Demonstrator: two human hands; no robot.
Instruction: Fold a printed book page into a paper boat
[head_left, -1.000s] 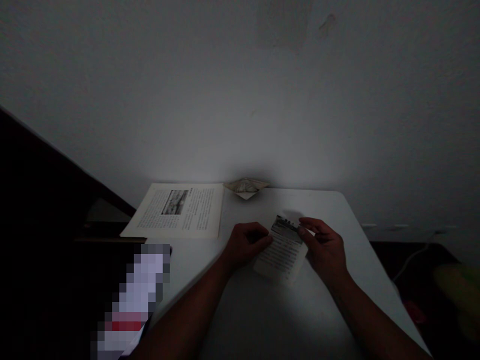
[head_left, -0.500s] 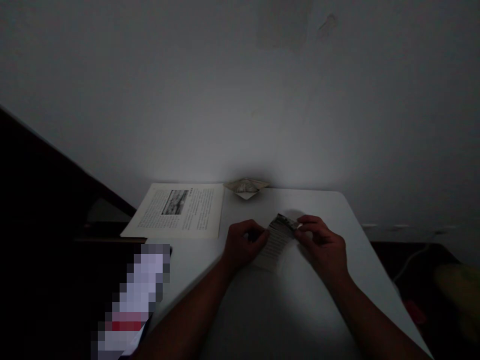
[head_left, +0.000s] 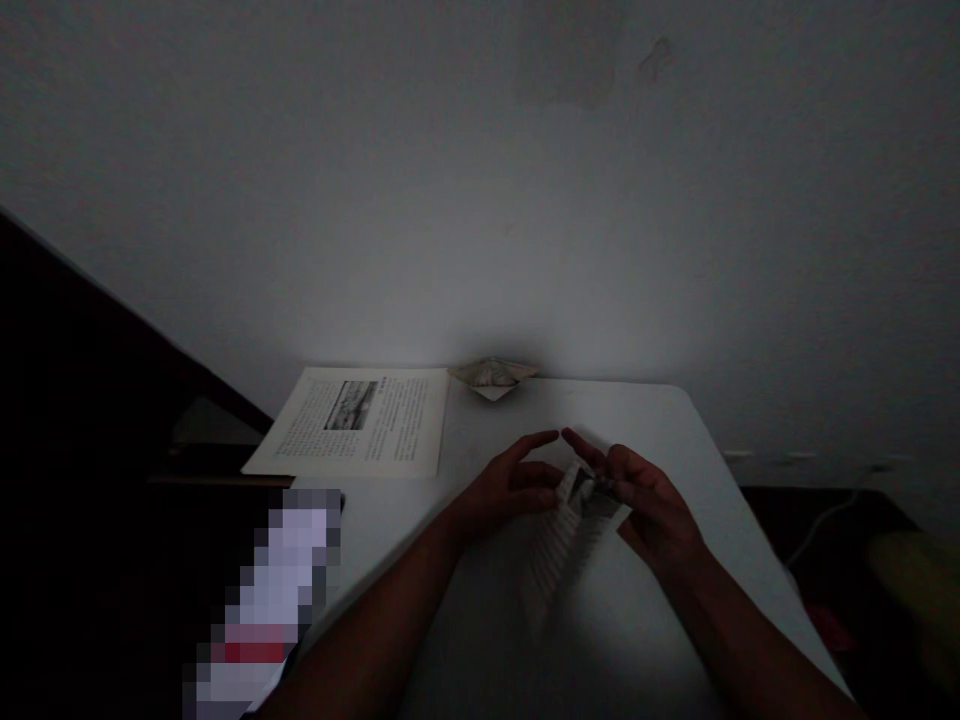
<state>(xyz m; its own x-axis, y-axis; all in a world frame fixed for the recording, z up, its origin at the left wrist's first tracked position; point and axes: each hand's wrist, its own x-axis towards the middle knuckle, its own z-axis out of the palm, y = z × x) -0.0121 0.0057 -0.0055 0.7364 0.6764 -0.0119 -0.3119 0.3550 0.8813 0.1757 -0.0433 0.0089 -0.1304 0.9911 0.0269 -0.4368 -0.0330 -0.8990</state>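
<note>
A printed sheet of paper [head_left: 559,545], partly folded, stands tilted above the table between my hands. My right hand [head_left: 660,505] pinches its upper right part, near a dark printed picture, with thumb and fingers. At the paper's upper left edge, my left hand [head_left: 499,495] holds it between the thumb and a bent finger, while the index finger stretches toward the right hand's. The paper's lower end is blurred. Beyond the hands, a folded paper boat [head_left: 493,378] rests at the back of the table against the wall.
A printed page [head_left: 409,420] with a picture lies at the back left of the white table [head_left: 637,410]. A pixelated, bright phone-like object [head_left: 277,590] is at the left edge. The wall [head_left: 480,200] rises behind. A pale cable [head_left: 821,525] runs at right.
The paper has been lifted and turned from lying nearly flat to a steeper tilt, its fold opening out. My left index finger has stretched out, and both hands have shifted slightly.
</note>
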